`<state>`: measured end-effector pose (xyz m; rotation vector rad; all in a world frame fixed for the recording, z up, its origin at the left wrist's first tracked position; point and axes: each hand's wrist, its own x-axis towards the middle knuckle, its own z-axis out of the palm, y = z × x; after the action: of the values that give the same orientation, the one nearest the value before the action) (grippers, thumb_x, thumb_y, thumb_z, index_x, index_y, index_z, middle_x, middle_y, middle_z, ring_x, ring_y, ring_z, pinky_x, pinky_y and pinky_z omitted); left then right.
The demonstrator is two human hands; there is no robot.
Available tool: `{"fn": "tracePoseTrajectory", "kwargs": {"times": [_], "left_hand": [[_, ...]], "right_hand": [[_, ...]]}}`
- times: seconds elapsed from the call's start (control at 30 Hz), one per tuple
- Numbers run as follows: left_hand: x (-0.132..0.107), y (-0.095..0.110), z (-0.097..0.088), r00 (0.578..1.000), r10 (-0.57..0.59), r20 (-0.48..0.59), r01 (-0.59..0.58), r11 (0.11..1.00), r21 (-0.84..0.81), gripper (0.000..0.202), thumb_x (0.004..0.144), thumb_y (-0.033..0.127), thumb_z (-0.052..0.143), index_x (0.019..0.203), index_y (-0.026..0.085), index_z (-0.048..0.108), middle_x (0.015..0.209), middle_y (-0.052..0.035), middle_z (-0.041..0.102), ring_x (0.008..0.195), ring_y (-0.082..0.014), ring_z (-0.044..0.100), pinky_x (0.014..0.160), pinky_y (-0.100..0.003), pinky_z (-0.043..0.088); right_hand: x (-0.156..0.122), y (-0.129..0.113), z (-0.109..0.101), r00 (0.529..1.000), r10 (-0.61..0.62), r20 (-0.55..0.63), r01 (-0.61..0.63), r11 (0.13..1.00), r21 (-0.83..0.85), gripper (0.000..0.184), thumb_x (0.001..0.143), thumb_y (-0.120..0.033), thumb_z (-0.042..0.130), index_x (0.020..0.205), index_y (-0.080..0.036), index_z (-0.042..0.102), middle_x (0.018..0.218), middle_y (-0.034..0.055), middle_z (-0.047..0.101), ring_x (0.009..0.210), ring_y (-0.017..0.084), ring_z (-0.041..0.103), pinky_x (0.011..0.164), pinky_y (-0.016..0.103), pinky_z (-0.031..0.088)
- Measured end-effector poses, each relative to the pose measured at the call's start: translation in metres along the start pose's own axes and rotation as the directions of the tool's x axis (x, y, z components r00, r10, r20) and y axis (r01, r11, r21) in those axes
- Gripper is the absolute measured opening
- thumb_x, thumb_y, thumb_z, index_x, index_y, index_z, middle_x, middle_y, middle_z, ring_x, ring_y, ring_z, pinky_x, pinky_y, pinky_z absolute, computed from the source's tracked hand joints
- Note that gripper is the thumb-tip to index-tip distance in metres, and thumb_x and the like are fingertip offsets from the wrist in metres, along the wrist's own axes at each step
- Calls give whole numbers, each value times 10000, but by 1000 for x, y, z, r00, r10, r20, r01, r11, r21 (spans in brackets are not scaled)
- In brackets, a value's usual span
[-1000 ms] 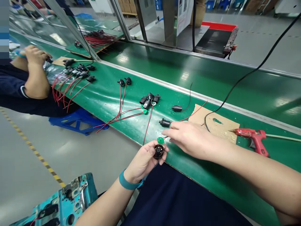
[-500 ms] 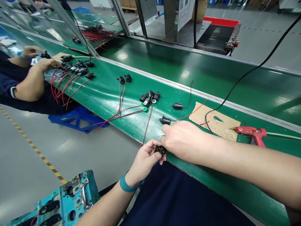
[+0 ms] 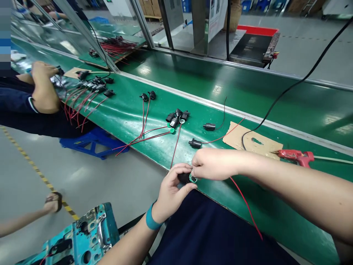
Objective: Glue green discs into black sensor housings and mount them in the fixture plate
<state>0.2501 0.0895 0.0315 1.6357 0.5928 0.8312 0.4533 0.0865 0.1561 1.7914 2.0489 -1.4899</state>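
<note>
My left hand (image 3: 171,189) is closed around a black cylindrical housing (image 3: 182,178) at the table's front edge. A round green circuit board (image 3: 193,179) shows at the housing's open end. My right hand (image 3: 213,163) is closed in a pinch right at that end, its fingertips hidden against the board. From under this hand a red wire (image 3: 246,206) trails down toward my lap. Just beyond it lies a black pump-like part (image 3: 195,143) with a red lead. Another black cylinder (image 3: 209,126) with a dark lead rests behind.
Several black parts (image 3: 173,122) with wires are bunched ahead, two capped ones (image 3: 151,95) farther left. A red glue gun (image 3: 296,156) lies at the right by stained cardboard (image 3: 252,140). A co-worker's arm (image 3: 44,88) is at the left. A teal metal fixture (image 3: 91,235) stands below left.
The housing has been turned so the green board shows. My right hand has moved slightly, and the red wire now hangs toward me. A person's hand appears at lower left.
</note>
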Motion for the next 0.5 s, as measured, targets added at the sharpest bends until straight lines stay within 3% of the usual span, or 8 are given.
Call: {"fn": "tracePoseTrajectory", "kwargs": {"times": [0.1, 0.27, 0.37, 0.5], "left_hand": [[-4, 2, -1, 990, 136, 39, -141, 966, 217, 276, 878, 204, 703, 1146, 215, 643, 1185, -134, 595, 1059, -254, 617, 888, -384, 536], [-11, 0, 5, 964, 224, 142, -259, 908, 328, 244, 926, 222, 601, 1160, 178, 655, 1034, -126, 616, 948, -222, 618, 837, -344, 530], [-15, -5, 6, 976, 129, 173, -185, 913, 362, 210, 966, 254, 536, 1036, 160, 711, 958, -119, 615, 873, -203, 609, 801, -321, 510], [-24, -7, -1, 987, -114, 114, 87, 973, 214, 332, 989, 364, 522, 805, 155, 702, 830, -85, 592, 783, -185, 563, 756, -309, 465]], "right_hand": [[10, 18, 15, 984, 130, 119, -169, 889, 426, 203, 813, -245, 568, 628, -161, 561, 485, -51, 411, 409, 68, 306, 398, 210, 207], [26, 51, 61, 960, 136, 245, -266, 714, 647, 226, 772, -320, 570, 611, -163, 546, 469, -53, 425, 335, 46, 307, 333, 174, 178], [30, 73, 77, 975, 66, 214, -201, 677, 708, 346, 809, -474, 589, 698, -147, 606, 481, -24, 518, 314, 44, 347, 308, 158, 207], [27, 88, 69, 992, 105, 76, -126, 639, 759, 424, 815, -587, 638, 827, -170, 562, 647, 39, 680, 391, 99, 556, 350, 177, 389]]}}
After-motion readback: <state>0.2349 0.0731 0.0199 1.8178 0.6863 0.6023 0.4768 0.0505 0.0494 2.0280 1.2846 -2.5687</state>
